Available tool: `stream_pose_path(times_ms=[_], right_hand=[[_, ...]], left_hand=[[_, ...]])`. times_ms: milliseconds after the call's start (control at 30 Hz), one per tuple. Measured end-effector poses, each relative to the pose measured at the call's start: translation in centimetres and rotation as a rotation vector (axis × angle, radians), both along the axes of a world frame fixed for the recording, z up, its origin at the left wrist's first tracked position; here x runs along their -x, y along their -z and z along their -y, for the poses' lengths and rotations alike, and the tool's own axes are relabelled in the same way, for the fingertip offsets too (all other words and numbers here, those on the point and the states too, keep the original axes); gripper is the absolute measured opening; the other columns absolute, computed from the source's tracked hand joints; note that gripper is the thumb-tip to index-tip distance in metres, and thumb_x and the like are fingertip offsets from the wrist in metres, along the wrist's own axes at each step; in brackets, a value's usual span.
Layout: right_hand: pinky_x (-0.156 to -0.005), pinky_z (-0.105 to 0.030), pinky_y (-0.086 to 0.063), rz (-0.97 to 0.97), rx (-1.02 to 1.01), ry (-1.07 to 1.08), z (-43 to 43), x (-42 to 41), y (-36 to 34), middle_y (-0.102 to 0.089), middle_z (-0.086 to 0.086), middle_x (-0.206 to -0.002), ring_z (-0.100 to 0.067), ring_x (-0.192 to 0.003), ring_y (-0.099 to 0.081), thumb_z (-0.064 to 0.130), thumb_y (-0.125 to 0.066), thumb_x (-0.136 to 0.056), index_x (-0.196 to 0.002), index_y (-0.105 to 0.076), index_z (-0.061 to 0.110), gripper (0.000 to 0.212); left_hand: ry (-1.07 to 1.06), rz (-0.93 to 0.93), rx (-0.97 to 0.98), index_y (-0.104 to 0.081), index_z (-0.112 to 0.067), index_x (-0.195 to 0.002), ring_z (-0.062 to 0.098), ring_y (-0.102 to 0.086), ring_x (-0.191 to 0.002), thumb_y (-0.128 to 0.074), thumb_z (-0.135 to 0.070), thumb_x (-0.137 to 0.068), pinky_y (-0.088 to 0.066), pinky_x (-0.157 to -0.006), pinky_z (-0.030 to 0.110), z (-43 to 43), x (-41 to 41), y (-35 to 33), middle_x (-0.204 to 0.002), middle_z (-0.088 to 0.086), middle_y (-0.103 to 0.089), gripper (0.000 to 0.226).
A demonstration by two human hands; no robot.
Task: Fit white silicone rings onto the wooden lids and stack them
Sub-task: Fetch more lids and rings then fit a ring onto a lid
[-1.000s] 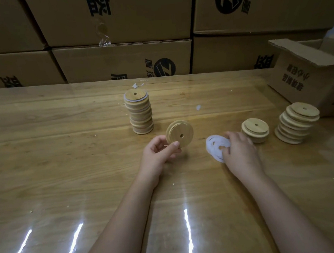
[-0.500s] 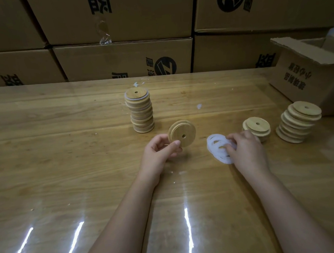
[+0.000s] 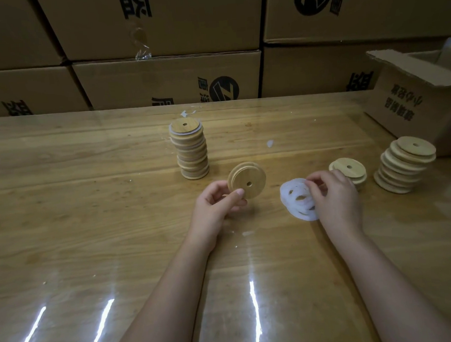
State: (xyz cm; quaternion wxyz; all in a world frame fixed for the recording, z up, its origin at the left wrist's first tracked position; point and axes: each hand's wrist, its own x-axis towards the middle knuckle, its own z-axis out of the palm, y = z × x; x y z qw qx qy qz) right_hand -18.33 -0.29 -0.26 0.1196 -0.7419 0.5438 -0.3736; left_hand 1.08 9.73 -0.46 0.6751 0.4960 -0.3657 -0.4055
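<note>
My left hand [image 3: 218, 203] grips a round wooden lid [image 3: 248, 180] with a small centre hole, held on edge above the table. To its right lies a small pile of white silicone rings [image 3: 297, 199]. My right hand [image 3: 334, 193] rests on that pile, its fingertips pinching at the top ring. A tall stack of lids with white rings [image 3: 190, 148] stands behind the left hand. Two stacks of bare lids sit to the right: a short stack [image 3: 349, 169] and a taller leaning stack [image 3: 406, 163].
The glossy wooden table [image 3: 89, 205] runs wide to the left and front. An open cardboard box [image 3: 415, 103] stands at the right rear. Stacked cartons [image 3: 166, 79] wall off the table's back edge. A white scrap [image 3: 270, 143] lies mid-table.
My right hand has spread the ring pile and shifted slightly right, its fingers now working at the top ring. The left hand and its lid have hardly moved.
</note>
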Motion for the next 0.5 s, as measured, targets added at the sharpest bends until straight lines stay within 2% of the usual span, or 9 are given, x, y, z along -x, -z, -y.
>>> stream_pose_path(times_ms=[100, 167, 267, 367, 433, 500], right_hand=[[-0.086, -0.046, -0.043, 0.062, 0.033, -0.002, -0.1, -0.1, -0.2, -0.064, -0.003, -0.090, -0.026, -0.090, -0.056, 0.016, -0.062, -0.087, -0.088, -0.067, 0.011, 0.006], [-0.085, -0.040, -0.043, 0.165, 0.023, -0.037, -0.1, -0.1, -0.2, -0.063, 0.000, -0.090, -0.024, -0.093, -0.054, 0.015, -0.061, -0.088, -0.088, -0.065, 0.012, 0.005], [-0.074, -0.025, -0.043, 0.429, -0.114, -0.147, -0.2, -0.2, -0.7, -0.062, 0.004, -0.085, -0.017, -0.083, -0.055, 0.015, -0.059, -0.090, -0.085, -0.062, 0.024, 0.011], [-0.063, -0.012, -0.043, 0.684, -0.233, -0.254, -0.6, -0.5, -1.4, -0.061, 0.017, -0.074, -0.001, -0.066, -0.053, 0.014, -0.058, -0.091, -0.082, -0.061, 0.030, 0.019], [-0.058, -0.011, -0.043, 0.803, -0.321, -0.341, -0.9, -0.8, -1.6, -0.063, 0.016, -0.070, 0.002, -0.058, -0.050, 0.011, -0.057, -0.091, -0.084, -0.063, 0.027, 0.019], [-0.054, -0.013, -0.043, 0.853, -0.408, -0.417, -1.2, -1.2, -1.7, -0.064, 0.011, -0.069, -0.002, -0.055, -0.048, 0.009, -0.057, -0.091, -0.082, -0.066, 0.028, 0.023]], left_hand=[[0.007, -0.003, -0.014, -0.065, -0.016, -0.089, 0.014, -0.068, -0.070, -0.065, -0.009, -0.084, -0.052, -0.061, 0.020, 0.0, 0.1, -0.1, -0.076, -0.002, -0.070, 0.009], [0.004, 0.002, -0.016, -0.065, -0.017, -0.091, 0.015, -0.068, -0.070, -0.063, -0.012, -0.086, -0.052, -0.060, 0.020, 0.1, 0.2, -0.1, -0.077, -0.003, -0.071, 0.007], [-0.002, 0.004, -0.006, -0.062, -0.020, -0.097, 0.016, -0.069, -0.067, -0.058, -0.019, -0.089, -0.051, -0.055, 0.020, 0.1, 0.4, -0.3, -0.081, -0.005, -0.072, 0.009], [-0.018, 0.002, 0.010, -0.057, -0.023, -0.103, 0.018, -0.070, -0.067, -0.051, -0.018, -0.094, -0.051, -0.052, 0.020, 0.1, 0.4, -0.3, -0.087, -0.006, -0.071, 0.012], [-0.019, 0.005, 0.018, -0.054, -0.023, -0.107, 0.021, -0.071, -0.070, -0.049, -0.016, -0.096, -0.052, -0.052, 0.021, 0.2, 0.4, -0.2, -0.091, -0.006, -0.070, 0.014], [-0.027, 0.032, 0.015, -0.054, -0.023, -0.105, 0.019, -0.070, -0.067, -0.050, -0.013, -0.096, -0.052, -0.052, 0.020, 0.3, 0.5, -0.1, -0.085, -0.006, -0.069, 0.015]])
